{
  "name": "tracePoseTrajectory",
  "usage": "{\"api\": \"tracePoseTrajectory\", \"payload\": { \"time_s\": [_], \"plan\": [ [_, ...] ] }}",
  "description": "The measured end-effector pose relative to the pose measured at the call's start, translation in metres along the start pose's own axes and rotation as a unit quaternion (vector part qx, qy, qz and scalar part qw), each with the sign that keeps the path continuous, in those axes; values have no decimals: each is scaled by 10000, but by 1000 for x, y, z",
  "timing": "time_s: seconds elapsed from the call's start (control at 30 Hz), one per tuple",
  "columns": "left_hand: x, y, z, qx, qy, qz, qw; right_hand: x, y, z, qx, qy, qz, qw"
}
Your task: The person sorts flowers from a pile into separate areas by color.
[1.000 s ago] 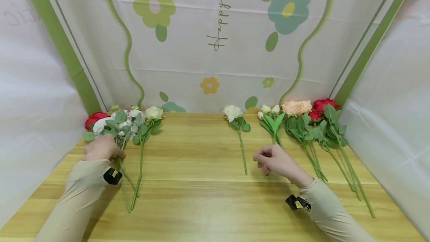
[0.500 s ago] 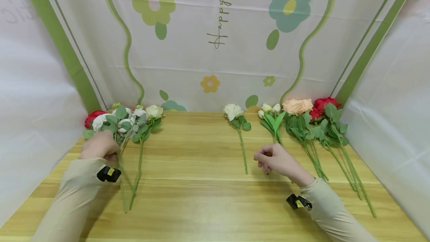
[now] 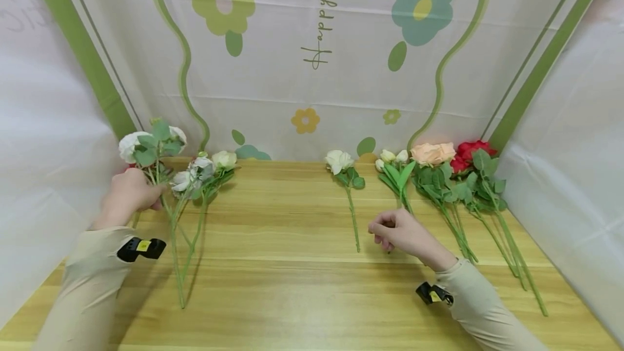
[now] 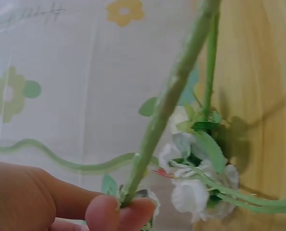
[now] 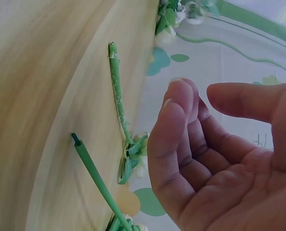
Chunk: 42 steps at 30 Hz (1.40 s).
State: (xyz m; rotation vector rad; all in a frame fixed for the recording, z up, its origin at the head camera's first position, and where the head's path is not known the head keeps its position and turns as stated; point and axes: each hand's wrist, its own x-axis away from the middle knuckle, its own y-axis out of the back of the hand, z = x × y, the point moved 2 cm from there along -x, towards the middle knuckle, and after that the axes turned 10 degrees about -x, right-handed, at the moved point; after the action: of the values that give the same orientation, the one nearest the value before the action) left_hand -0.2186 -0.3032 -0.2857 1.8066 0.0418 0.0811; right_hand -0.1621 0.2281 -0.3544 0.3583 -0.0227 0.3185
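My left hand pinches the green stem of a white artificial flower between thumb and fingertips. Its white blooms and round green leaves are raised at the table's far left, and the stem slants down towards the front. Beside it lie greyish-white flowers and a cream rose. A red flower is mostly hidden behind the left hand. My right hand is loosely curled and holds nothing, its thumb apart from the fingers in the right wrist view. Closest to it are the tulips and a white rose.
Farther right on the wooden table lie a peach rose and red roses, stems pointing to the front right. A printed cloth backdrop stands behind the table, with white cloth walls at both sides.
My left hand has moved left and away from me, lifting the white flower up off the other blooms. The right hand has stayed in place.
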Motion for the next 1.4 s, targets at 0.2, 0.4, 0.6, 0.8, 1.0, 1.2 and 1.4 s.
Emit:
{"api": "tracePoseTrajectory", "payload": {
  "time_s": [0.2, 0.4, 0.6, 0.8, 1.0, 1.2, 1.4],
  "plan": [
    [13, 14, -10, 287, -98, -731, 9969, 2, -1, 2, 9, 0, 26, 10000],
    [23, 23, -21, 330, -171, -1233, 9917, 3, -3, 4, 50, -7, 66, 10000],
    [20, 18, -37, 1014, -470, -968, 9890, 3, -6, 3, 12, 10, 121, 9999],
    [20, -3, -73, 2847, -870, -99, 9546, 6, -18, 7, -169, 80, 287, 9994],
    [36, -50, -132, 4103, -1167, 418, 9035, 10, -53, 24, -427, 327, 644, 9965],
    [61, -83, -177, 4466, -1678, 751, 8757, 11, -93, 51, -1239, 320, 981, 9869],
    [74, -89, -191, 4474, -2172, 210, 8673, 11, -116, 66, -2345, 222, 1272, 9635]
  ]
}}
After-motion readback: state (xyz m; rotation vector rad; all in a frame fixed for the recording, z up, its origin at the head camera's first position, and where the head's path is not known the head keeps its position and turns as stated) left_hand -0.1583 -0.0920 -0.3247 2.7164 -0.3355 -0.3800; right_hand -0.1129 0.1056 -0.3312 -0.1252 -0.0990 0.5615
